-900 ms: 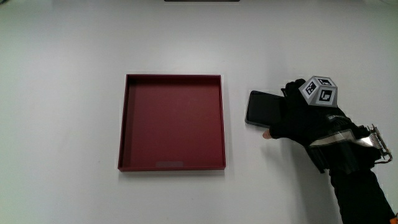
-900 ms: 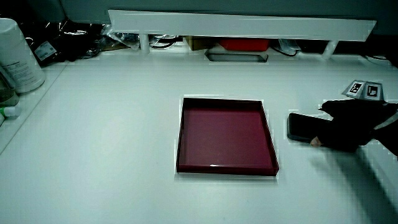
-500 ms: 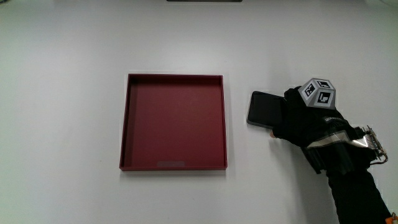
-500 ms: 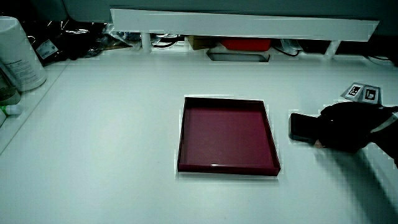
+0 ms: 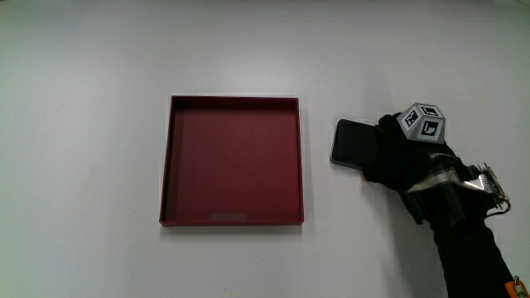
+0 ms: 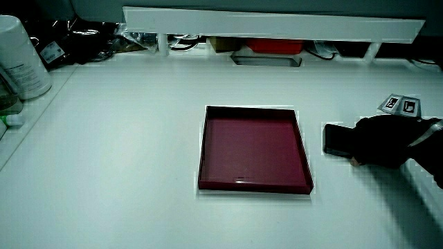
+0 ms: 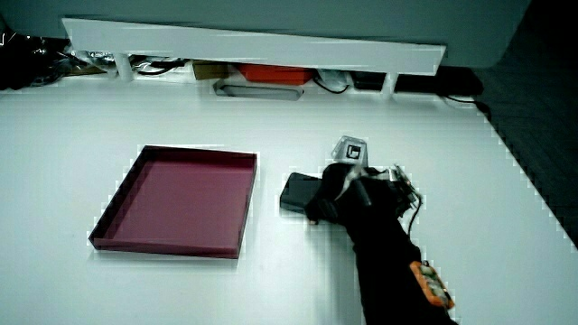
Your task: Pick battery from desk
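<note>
Beside the red tray point(image 5: 233, 161), the hand point(image 5: 403, 157) has closed over the black battery point(image 5: 352, 143), fingers now clamped on its edge, ready to lift

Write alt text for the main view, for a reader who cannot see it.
A black-gloved hand, with a patterned cube on its back, lies over one end of a flat black battery on a white table. Beside the battery sits a shallow red tray, which holds nothing.
</note>
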Demonstrator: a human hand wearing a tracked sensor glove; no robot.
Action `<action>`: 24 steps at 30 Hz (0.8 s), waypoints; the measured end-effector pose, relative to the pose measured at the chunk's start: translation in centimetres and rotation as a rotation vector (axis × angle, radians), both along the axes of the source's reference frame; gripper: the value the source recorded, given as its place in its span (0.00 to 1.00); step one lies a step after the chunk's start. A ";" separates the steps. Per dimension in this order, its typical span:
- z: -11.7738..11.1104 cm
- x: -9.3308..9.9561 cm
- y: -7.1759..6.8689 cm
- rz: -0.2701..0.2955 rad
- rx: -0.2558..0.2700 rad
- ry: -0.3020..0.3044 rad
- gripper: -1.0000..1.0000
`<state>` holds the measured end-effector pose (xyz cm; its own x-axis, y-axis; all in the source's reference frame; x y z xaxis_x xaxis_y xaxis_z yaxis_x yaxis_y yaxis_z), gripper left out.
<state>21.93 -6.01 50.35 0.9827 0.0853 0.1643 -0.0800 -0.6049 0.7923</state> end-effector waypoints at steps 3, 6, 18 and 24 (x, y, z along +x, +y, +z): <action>0.6 0.0 0.0 -0.007 0.000 0.017 0.50; 0.7 -0.2 0.2 -0.016 0.006 0.022 0.50; 1.5 0.1 0.4 0.019 0.036 0.022 0.76; 2.5 0.4 0.1 0.024 0.011 0.039 0.90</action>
